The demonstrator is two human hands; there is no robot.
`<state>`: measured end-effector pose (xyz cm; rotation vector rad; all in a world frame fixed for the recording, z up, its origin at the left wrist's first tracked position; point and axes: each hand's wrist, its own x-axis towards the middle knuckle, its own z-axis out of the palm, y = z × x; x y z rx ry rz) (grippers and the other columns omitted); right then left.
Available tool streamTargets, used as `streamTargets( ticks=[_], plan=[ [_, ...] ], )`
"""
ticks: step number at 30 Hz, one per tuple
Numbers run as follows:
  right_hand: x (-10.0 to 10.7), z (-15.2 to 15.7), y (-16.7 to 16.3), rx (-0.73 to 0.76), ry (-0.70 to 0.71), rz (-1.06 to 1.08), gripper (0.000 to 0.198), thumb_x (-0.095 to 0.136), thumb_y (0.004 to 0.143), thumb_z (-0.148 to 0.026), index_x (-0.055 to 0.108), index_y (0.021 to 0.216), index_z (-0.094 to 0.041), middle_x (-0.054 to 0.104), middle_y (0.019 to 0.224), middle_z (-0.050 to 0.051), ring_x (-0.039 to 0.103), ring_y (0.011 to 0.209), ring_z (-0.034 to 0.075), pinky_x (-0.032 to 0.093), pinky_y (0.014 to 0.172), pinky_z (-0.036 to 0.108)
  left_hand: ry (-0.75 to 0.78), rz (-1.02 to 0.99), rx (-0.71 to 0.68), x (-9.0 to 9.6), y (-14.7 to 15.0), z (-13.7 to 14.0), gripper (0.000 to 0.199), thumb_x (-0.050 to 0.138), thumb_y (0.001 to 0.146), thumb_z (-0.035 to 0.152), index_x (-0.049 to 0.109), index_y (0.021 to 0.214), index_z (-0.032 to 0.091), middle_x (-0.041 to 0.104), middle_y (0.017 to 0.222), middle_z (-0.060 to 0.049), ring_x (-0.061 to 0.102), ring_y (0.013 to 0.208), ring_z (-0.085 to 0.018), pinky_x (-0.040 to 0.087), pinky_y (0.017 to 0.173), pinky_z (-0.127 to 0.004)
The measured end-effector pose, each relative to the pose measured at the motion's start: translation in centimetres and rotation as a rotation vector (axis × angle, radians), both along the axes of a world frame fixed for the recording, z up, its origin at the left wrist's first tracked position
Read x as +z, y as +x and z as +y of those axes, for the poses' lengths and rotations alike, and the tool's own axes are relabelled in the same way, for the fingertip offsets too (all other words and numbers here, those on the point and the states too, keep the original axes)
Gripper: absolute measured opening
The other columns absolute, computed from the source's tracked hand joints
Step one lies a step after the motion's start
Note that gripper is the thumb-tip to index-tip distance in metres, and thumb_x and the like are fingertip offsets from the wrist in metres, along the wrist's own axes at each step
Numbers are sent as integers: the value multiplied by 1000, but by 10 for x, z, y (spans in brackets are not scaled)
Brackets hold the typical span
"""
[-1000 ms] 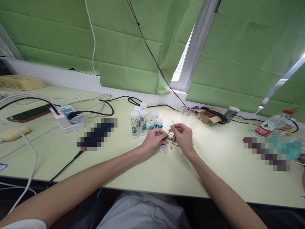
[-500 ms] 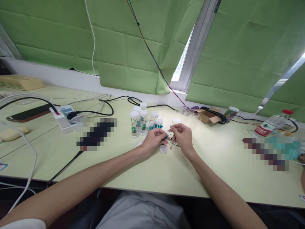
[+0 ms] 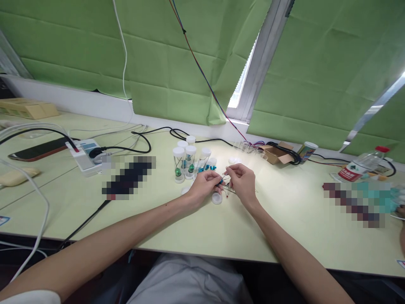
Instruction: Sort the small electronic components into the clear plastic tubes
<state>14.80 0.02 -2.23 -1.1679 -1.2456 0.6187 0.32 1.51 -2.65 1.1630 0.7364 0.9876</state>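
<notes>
My left hand point(image 3: 204, 186) is closed in a pinch on a small blue part point(image 3: 221, 181) with thin wires. Close beside it, my right hand point(image 3: 243, 181) pinches a thin wire that runs toward the blue part; its exact end is too small to make out. Below the fingertips lie a small red-tipped piece point(image 3: 227, 195) and a round white cap point(image 3: 217, 198). Behind my left hand stand several clear vials point(image 3: 179, 166) with white lids, holding green or blue parts and dark wires. More blue parts point(image 3: 213, 168) lie next to them.
A power strip point(image 3: 85, 156) and cables occupy the left side, with a phone point(image 3: 41, 149) farther left. An open cardboard box point(image 3: 276, 154), a can point(image 3: 306, 151) and a red-capped bottle point(image 3: 356, 165) stand to the right. Clear cups point(image 3: 245, 146) sit at the back.
Almost nothing differs. Both hands keep their pinch in the same place, with only a slight shift of the view and of the wires between the fingertips.
</notes>
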Motion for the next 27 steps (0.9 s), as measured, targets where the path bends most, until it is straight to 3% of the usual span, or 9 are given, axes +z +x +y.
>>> streamTargets(
  ticks=[27],
  plan=[
    [-1,2,-1,24,-85,119,30,73,75,-43,63,74,-16,75,78,9,47,34,8,34,32,23,1,4,-3,0,0,0,15,69,84,21,61,76,12,68,79,-8,62,59,-10,52,58,-25]
  ],
)
